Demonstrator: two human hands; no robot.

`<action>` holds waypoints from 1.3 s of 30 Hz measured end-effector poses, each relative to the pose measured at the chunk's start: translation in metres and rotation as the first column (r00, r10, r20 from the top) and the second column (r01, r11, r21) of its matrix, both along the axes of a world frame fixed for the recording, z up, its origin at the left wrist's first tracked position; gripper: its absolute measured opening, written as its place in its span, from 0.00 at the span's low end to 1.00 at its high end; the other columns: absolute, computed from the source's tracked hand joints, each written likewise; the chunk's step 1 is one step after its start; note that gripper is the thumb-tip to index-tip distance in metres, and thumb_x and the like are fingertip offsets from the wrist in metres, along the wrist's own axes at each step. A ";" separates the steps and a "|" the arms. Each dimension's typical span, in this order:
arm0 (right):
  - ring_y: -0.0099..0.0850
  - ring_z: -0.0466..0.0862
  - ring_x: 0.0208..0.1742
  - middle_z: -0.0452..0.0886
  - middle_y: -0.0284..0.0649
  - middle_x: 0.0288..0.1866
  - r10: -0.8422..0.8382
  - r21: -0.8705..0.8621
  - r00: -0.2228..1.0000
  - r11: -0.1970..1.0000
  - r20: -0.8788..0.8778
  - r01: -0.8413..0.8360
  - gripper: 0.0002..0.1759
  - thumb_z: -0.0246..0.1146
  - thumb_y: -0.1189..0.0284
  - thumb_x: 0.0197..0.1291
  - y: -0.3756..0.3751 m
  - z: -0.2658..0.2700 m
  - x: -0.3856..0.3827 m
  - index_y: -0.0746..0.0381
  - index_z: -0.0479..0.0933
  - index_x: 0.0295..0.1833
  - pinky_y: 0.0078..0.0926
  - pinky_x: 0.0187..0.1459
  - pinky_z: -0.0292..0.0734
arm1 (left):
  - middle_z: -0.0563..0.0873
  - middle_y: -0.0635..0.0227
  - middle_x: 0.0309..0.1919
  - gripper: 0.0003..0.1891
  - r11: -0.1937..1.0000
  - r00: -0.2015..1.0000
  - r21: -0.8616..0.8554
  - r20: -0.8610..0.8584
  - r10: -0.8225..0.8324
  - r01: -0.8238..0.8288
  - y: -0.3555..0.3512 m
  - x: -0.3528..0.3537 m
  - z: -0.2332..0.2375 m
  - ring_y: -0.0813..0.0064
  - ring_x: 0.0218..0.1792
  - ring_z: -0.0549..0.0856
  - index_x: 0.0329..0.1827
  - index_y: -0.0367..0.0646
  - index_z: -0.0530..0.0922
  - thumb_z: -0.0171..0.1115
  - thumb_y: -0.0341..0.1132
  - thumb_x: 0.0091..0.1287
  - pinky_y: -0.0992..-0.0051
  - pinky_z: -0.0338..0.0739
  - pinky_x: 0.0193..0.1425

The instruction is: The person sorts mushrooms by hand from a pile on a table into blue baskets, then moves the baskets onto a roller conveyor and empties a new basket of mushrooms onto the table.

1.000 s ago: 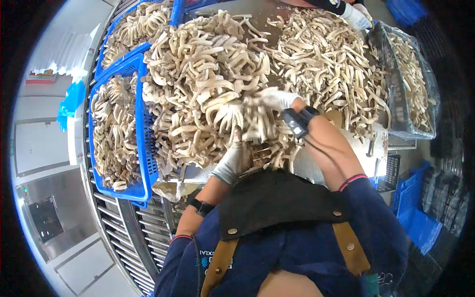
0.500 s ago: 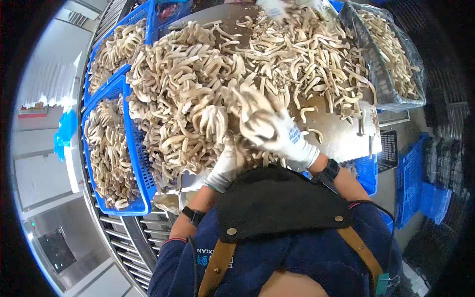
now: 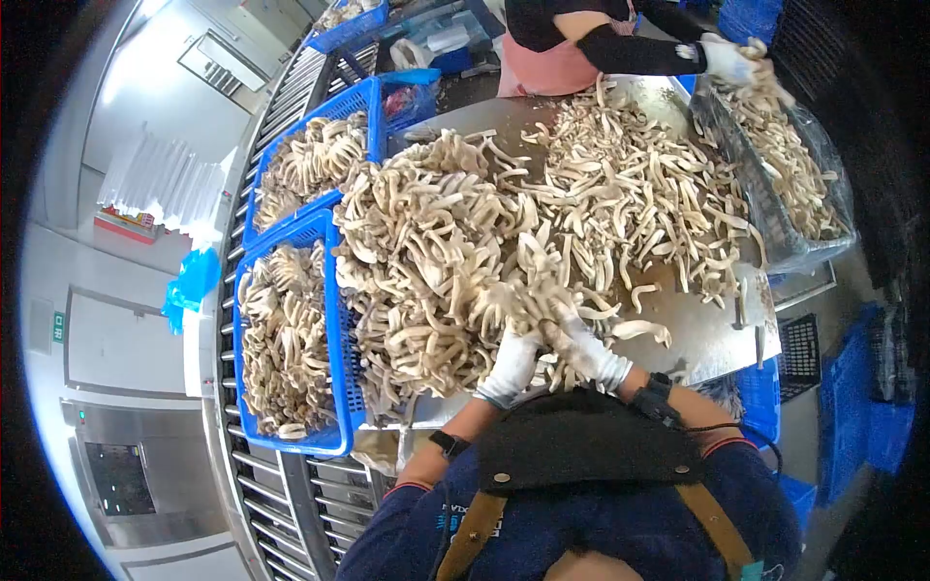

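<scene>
A large heap of pale brown, long-stemmed mushrooms (image 3: 417, 242) covers the left half of the metal table. At its near edge, my left hand (image 3: 511, 366) in a white glove is closed on the lower side of a mushroom clump (image 3: 518, 302). My right hand (image 3: 587, 351), also gloved, grips the same clump from the right, close beside the left one. The fingertips of both hands are partly hidden among the stems. Loose single mushrooms (image 3: 639, 198) are spread over the table's right half, and one mushroom (image 3: 641, 332) lies just right of my right hand.
Two blue baskets (image 3: 341, 387) of mushrooms stand left on the roller conveyor (image 3: 266, 513). At right is a plastic-lined crate (image 3: 741, 160) of mushrooms; across the table, a co-worker's gloved hand (image 3: 728, 63) holds mushrooms over it. The metal table's edge (image 3: 717, 363) is near me.
The view has tilted up and shifted left. My right hand has come down beside my left, onto one clump. The co-worker's hands have gone from the far pile to the lined crate.
</scene>
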State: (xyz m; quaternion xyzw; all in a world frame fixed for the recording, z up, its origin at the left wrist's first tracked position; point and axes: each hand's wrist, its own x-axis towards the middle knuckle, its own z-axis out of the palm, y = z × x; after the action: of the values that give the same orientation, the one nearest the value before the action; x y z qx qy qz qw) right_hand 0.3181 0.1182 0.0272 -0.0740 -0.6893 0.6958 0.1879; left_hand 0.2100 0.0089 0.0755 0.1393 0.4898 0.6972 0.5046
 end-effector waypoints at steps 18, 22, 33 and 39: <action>0.21 0.74 0.39 0.77 0.31 0.40 -0.227 -0.196 0.956 0.945 0.183 0.262 0.08 0.60 0.73 0.63 0.023 0.065 0.023 0.66 0.76 0.45 0.20 0.41 0.70 | 0.81 0.71 0.39 0.11 0.997 0.983 -0.072 -0.186 -0.004 -0.010 -0.017 -0.004 -0.007 0.78 0.40 0.82 0.51 0.38 0.74 0.56 0.25 0.66 0.79 0.77 0.47; 0.32 0.73 0.57 0.76 0.42 0.54 0.059 -0.430 0.981 0.902 0.185 0.027 0.27 0.63 0.69 0.63 0.003 -0.029 0.030 0.67 0.66 0.65 0.30 0.57 0.70 | 0.80 0.66 0.46 0.23 0.965 0.857 -0.124 -0.443 -0.263 0.232 -0.043 -0.004 -0.080 0.74 0.44 0.80 0.66 0.38 0.66 0.56 0.30 0.68 0.76 0.77 0.48; 0.26 0.80 0.50 0.77 0.37 0.54 0.213 -0.536 0.933 0.844 0.292 -0.025 0.22 0.64 0.71 0.65 0.004 0.039 0.043 0.64 0.68 0.61 0.25 0.49 0.78 | 0.82 0.65 0.46 0.09 0.868 0.844 -0.288 -0.250 -0.475 0.404 -0.027 0.015 -0.015 0.74 0.48 0.81 0.52 0.38 0.75 0.53 0.29 0.71 0.77 0.78 0.52; 0.24 0.78 0.35 0.79 0.41 0.45 0.049 -0.593 0.947 0.790 0.318 0.159 0.35 0.59 0.77 0.65 0.018 0.015 0.050 0.64 0.51 0.74 0.19 0.35 0.76 | 0.76 0.69 0.44 0.19 0.817 0.615 -0.259 -0.552 -0.563 0.516 -0.015 0.016 -0.038 0.75 0.40 0.77 0.59 0.38 0.71 0.46 0.44 0.77 0.76 0.80 0.43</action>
State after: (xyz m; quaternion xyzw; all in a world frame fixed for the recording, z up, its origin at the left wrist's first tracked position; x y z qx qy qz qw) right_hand 0.3676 0.1357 0.0424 -0.2615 -0.4458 0.8539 0.0613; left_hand 0.2261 -0.0063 0.0373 0.4765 0.5850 0.4116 0.5111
